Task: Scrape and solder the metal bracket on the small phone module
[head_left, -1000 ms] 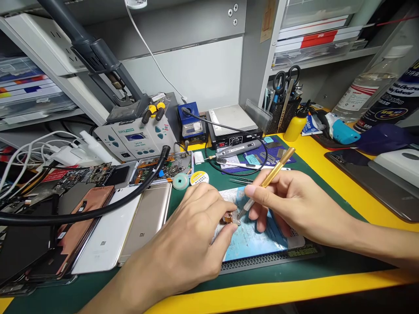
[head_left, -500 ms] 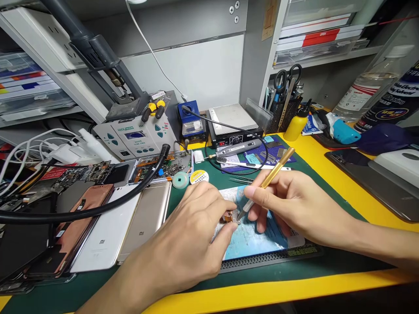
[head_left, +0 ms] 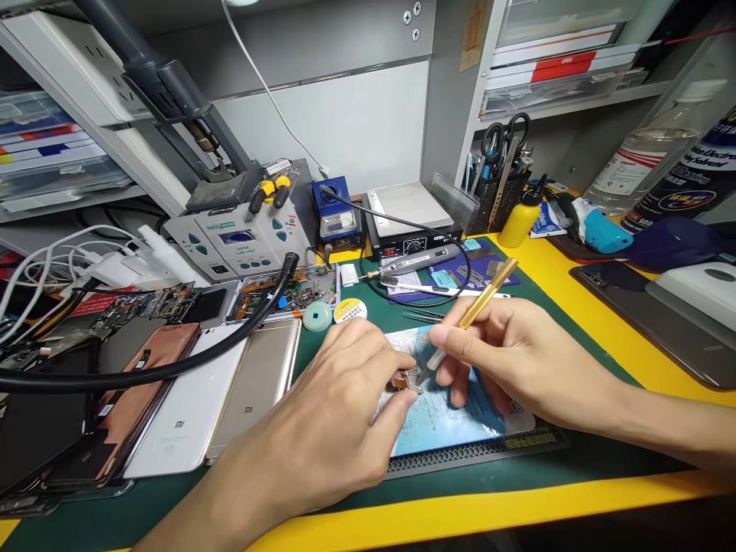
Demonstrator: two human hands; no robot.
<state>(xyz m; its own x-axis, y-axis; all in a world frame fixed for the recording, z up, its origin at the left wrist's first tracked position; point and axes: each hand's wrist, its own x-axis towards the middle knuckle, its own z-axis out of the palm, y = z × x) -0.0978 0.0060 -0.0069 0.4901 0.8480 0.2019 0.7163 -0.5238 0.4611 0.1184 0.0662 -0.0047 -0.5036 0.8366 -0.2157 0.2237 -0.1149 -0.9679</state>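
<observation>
The left hand (head_left: 339, 414) is pressing down on a small copper-coloured part (head_left: 401, 380), its thumb and forefinger closed around the part's near edge so that it is lying pinned on the blue pad (head_left: 442, 418) at the middle of the green mat (head_left: 575, 337). The right hand (head_left: 511, 360) is gripping a gold knife (head_left: 471, 314) like a pen, fingers curled shut about the handle, and the blade tip is touching the part just beside the left fingertips. Judging from this, the work on the part is under way rather than finished: the blade is sitting at the part's edge, nothing is lying loose beside it, and whether anything has come free under the tip is too small to tell. What seems left is the cutting or scraping itself and then setting the part aside. Phones (head_left: 189, 414) are lying face down in a row to the left, a black hose (head_left: 172, 368) is crossing over them, tweezers (head_left: 422, 316) are resting just behind the pad, and a solder station (head_left: 241, 241) is standing at the back.
</observation>
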